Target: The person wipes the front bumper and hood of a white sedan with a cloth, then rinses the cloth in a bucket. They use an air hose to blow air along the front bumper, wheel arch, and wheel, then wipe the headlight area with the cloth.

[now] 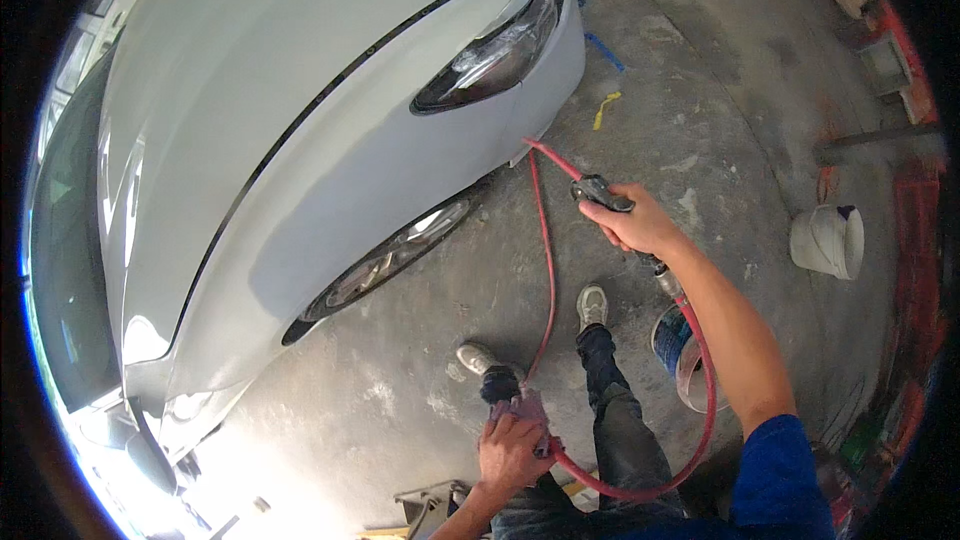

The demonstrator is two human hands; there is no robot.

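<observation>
Keeping the red rubber hose (711, 390) off the glossy white car (330, 60) at left helps: right hand (640, 222) grasps black pistol-shaped tool (600, 192), left hand (512, 450) clutches crumpled pinkish cloth (530, 406).

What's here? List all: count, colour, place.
Car: 1, white, upper left
Headlight: 1, dark, car front
Front wheel: 1, silver, car side
Air gun: 1, black, right hand
Air hose: 1+, red, between hands
Cloth: 1, pinkish, left hand
Bucket: 1, white, right
Container: 1+, blue, lower right
Strips: 2+, blue and yellow, upper centre
Edge clutter: uncountable, reddish, right
Shoes: 2, pale, lower centre
Sleeve: 1, blue, lower right
Hands: 2, bare, centre right, below
</observation>
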